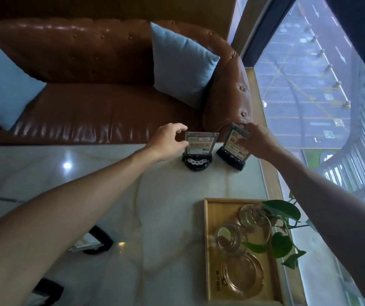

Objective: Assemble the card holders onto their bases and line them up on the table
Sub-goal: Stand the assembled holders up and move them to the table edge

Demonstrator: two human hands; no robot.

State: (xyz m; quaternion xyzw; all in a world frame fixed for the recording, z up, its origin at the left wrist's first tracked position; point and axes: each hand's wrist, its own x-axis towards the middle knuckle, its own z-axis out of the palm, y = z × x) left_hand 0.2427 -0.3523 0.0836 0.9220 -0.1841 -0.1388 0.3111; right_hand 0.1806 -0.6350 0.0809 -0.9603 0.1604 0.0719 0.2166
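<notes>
Two clear card holders stand on black bases at the far edge of the white marble table (159,206). The left card holder (200,143) sits upright on a rounded black base (196,164) with white buttons. My left hand (169,140) touches its left edge, thumb and fingers apart around the top corner. The right card holder (235,143) leans on a rectangular black base (230,159), turned at an angle. My right hand (257,141) pinches its top right corner. Two more holders (94,240) (47,292) lie flat near my left forearm.
A wooden tray (208,250) at the right holds glass ashtrays and a glass vase with a green plant (281,219). A brown leather sofa (111,102) with blue cushions lies beyond the table. A window with a wooden sill runs along the right.
</notes>
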